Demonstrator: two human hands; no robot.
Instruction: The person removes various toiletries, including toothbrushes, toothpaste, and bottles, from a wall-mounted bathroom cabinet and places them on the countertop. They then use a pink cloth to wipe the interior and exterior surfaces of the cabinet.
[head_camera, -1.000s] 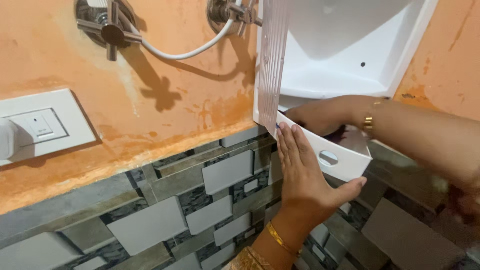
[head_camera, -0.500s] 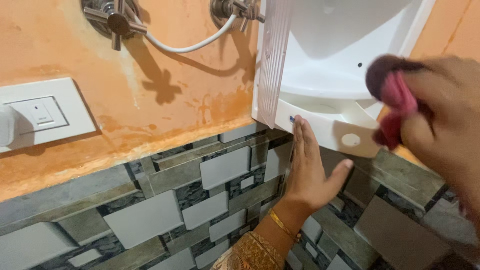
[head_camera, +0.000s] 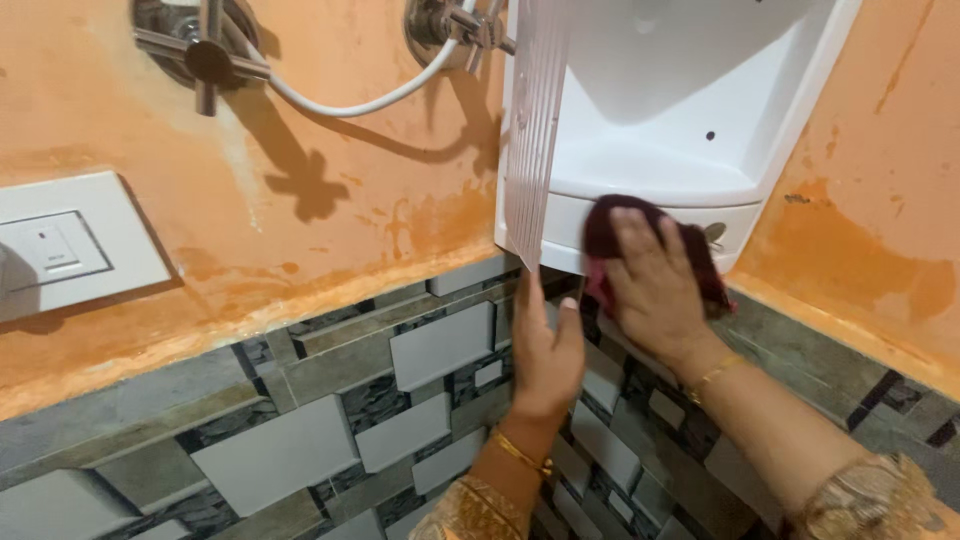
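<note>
A white plastic corner shelf (head_camera: 690, 110) hangs in the wall corner. My right hand (head_camera: 655, 285) presses a dark maroon cloth (head_camera: 605, 225) flat against the shelf's lower front edge. My left hand (head_camera: 545, 345) rests with fingers up against the tiled wall just under the shelf's left bottom corner, holding nothing. Both wrists wear gold bangles.
Two metal tap valves (head_camera: 200, 55) (head_camera: 455, 25) sit on the orange wall, joined by a white hose (head_camera: 370, 100). A white switch plate (head_camera: 60, 245) is at the left. Grey patterned tiles (head_camera: 330, 400) cover the lower wall.
My right hand has brought the maroon cloth from the right down onto the shelf's front edge. My left hand stays under the shelf corner.
</note>
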